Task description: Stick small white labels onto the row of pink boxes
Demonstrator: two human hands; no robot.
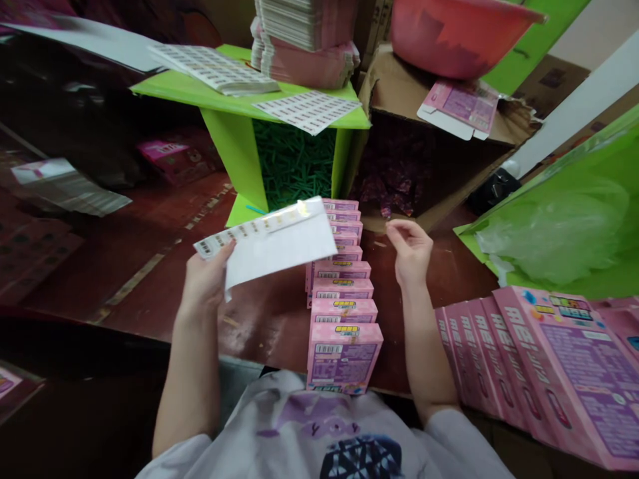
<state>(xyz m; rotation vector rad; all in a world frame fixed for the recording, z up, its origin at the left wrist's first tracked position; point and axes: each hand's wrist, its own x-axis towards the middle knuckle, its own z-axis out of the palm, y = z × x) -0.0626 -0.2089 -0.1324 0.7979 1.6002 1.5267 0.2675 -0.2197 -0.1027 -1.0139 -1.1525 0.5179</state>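
My left hand (206, 278) holds up a white sticker sheet (279, 246) with one row of small barcode labels left along its top edge. To its right, my right hand (412, 251) hovers with fingers loosely curled and thumb near forefinger; I cannot tell if a label is pinched there. Between the hands a row of several pink boxes (343, 313) runs from my chest toward the green stand, each bearing a barcode label and a yellow sticker. My right hand is beside the far end of that row.
A green stand (234, 100) carries label sheets (309, 110) and a stack of flat pink cartons (304, 46). Behind are an open cardboard box (439, 143) and a pink basin (454, 30). More pink boxes (544, 372) lean at the right, below a green board with clear plastic (564, 233).
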